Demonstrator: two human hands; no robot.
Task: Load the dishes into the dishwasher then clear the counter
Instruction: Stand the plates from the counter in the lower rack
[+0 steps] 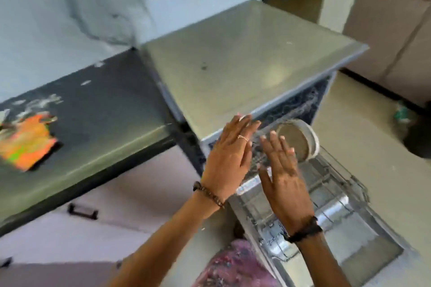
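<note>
**A:** Start big. Where does everything sit?

**B:** The dishwasher (245,58) stands at the right end of the dark desk (88,128), its door down and the wire rack (326,193) pulled out over it. One pale bowl (297,140) is tipped on its side at the rack's far end, close under the dishwasher's front edge. An orange cloth (25,144) lies at the desk's left edge, with some blurred bits beside it that I can't name.

**A:** And the hands?

**B:** Both hover over the rack's near-left corner. The left hand (229,158) has its grip flat, fingers straight and holding nothing, fingertips reaching toward the dishwasher's front edge. The right hand (283,170) is the same: fingers spread and straight, empty, tips just beside the bowl. Whether either actually touches the rack, I can't tell.

**A:** So the step is?

**B:** My guess is the rack is about to be pushed in, or the bowl needs steadying first. I'd seat the bowl firmly between the wires so it can't roll, then push with both palms evenly on the rack's front edge so it slides straight. After that, the cloth and the bits on the desk remain.
</note>
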